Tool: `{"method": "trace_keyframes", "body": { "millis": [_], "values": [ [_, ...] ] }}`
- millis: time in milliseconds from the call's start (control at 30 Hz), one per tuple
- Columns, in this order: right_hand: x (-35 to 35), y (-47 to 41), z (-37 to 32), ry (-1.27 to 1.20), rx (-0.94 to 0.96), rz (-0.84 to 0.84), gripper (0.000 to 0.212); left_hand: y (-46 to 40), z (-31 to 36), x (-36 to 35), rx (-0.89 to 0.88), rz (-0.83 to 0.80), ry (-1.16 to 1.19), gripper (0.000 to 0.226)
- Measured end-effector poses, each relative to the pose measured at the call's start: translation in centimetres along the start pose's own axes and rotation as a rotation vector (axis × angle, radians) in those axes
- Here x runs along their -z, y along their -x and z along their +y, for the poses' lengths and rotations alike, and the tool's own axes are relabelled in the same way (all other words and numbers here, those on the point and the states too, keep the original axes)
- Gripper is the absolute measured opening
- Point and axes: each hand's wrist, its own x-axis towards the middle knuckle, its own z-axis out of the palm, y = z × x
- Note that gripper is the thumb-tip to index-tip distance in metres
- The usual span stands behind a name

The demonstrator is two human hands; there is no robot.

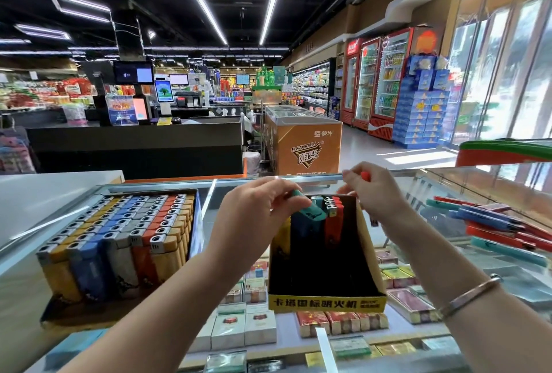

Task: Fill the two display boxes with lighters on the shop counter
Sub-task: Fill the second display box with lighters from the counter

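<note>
Two display boxes stand on the glass counter. The left box [191,223] is packed with rows of yellow, blue, grey and orange lighters [125,235]. The right box [325,302], black inside with a yellow front strip, holds only a few lighters at its far end: blue, teal and red ones [333,223]. My left hand [257,211] pinches a teal lighter [310,208] over that far end. My right hand [376,190] is above the box's far right corner and holds a red lighter [365,176], mostly hidden by the fingers.
A loose pile of red, blue and teal lighters [495,223] lies on the glass to the right. Cigarette packs [245,328] show under the counter glass. A white counter surface [44,193] sits at the left; an orange freezer [301,139] stands beyond.
</note>
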Motion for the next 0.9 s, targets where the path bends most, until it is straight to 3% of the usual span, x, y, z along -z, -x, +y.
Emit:
{"method": "trace_keyframes", "body": {
  "millis": [333, 767, 900],
  "values": [
    [-1.0, -0.6, 0.8, 0.078, 0.045, -0.059, 0.022, -2.0, 0.5, -1.7, -0.111, -0.201, -0.376, 0.024],
    [-1.0, -0.9, 1.1, 0.097, 0.055, -0.082, 0.021, -2.3, 0.2, -3.4, -0.113, -0.327, -0.405, 0.013],
    [-0.8, -0.7, 0.9, 0.099, 0.037, -0.095, 0.022, -1.9, -0.3, -3.1, -0.073, -0.367, -0.418, 0.025]
  ]
}}
